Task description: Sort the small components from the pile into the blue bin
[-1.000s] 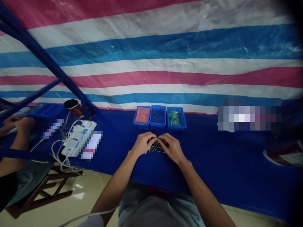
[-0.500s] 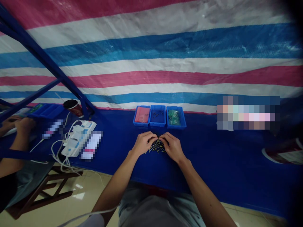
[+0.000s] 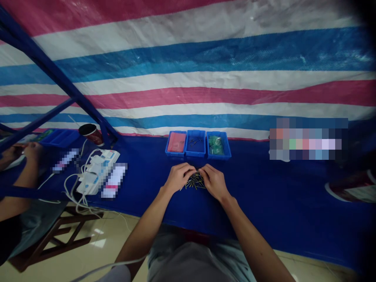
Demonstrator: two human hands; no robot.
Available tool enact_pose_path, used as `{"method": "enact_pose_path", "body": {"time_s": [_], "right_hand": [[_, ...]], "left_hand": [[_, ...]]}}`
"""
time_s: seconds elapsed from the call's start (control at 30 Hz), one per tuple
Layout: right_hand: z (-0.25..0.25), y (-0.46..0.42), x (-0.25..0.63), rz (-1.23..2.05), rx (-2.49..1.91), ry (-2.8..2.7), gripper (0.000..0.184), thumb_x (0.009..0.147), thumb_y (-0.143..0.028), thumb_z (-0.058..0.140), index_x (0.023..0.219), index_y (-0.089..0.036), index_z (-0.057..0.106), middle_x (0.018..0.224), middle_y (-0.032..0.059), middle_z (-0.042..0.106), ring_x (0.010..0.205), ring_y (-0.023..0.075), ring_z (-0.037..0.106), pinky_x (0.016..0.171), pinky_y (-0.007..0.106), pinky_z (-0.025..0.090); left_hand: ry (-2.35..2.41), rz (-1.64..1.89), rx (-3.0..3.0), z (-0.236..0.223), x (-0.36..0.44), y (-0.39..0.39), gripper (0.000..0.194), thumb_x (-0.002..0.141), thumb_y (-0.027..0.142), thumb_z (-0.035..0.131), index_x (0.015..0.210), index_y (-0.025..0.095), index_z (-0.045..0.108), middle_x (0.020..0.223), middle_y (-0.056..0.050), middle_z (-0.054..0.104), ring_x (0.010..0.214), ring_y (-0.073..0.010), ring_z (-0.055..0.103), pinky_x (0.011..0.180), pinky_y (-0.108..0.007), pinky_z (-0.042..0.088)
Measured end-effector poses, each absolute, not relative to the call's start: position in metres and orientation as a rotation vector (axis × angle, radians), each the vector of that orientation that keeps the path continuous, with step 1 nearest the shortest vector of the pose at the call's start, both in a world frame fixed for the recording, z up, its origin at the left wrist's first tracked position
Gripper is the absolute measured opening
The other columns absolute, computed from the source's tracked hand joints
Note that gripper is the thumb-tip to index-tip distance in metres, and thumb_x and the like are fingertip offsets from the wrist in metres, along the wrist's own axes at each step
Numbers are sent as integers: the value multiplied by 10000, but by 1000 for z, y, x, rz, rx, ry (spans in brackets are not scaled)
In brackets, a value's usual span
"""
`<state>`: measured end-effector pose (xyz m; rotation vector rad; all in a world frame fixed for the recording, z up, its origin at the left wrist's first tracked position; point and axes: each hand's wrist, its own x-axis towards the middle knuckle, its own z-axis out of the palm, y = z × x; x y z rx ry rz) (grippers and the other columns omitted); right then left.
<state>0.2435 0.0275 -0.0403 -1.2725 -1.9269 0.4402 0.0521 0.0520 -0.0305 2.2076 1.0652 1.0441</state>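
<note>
My left hand (image 3: 179, 177) and my right hand (image 3: 214, 181) meet over a pile of thin dark and yellowish sticks (image 3: 194, 182) on the blue table. Both hands are closed, thumb and fingers pinched together, with their tips almost touching at the pile's far side. Whatever lies between the fingertips is too small to make out. Just beyond stand three small blue trays: the left tray (image 3: 175, 155) has pink sheets (image 3: 177, 141) in it, the middle tray (image 3: 195, 154) a few thin dark pieces (image 3: 194, 142), the right tray (image 3: 219, 158) green packets (image 3: 216, 145).
A white power strip (image 3: 96, 172) with tangled cables lies on the left, beside a blurred-out phone-like object (image 3: 114, 181). Behind them stands a dark red cup (image 3: 93, 135) by a blue metal frame (image 3: 54, 72). Another person's hands (image 3: 29, 150) work at far left. A large cup (image 3: 352, 188) lies right.
My hands stay in nearly the same place, fingertips shifting slightly above the pile. At far left, the other person's hand has moved a little.
</note>
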Motion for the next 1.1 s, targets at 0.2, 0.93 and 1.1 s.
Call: {"method": "enact_pose_path", "body": {"time_s": [0.2, 0.93, 1.1], "right_hand": [[-38, 28, 243, 402, -1297, -1914, 353, 1045, -321, 422, 725, -206, 519, 693, 2, 529, 598, 130, 498, 603, 270, 340], [-40, 29, 245, 440, -1275, -1880, 331, 1038, -333, 432, 751, -210, 542, 704, 6, 527, 621, 141, 504, 620, 272, 362], [-40, 29, 245, 454, -1266, -1868, 327, 1038, -334, 431, 760, -211, 551, 717, 9, 536, 633, 143, 507, 625, 275, 373]], "left_hand": [[1053, 1055, 2215, -30, 53, 52, 215, 982, 305, 566, 930, 179, 732, 820, -48, 693, 731, -138, 636, 722, -249, 495], [1049, 1091, 2214, -34, 51, 54, 183, 973, 291, 585, 921, 196, 732, 870, -47, 720, 814, -158, 664, 785, -278, 512], [1048, 1099, 2205, -34, 51, 55, 174, 965, 284, 598, 903, 193, 733, 850, -41, 719, 801, -154, 661, 786, -277, 508]]}}
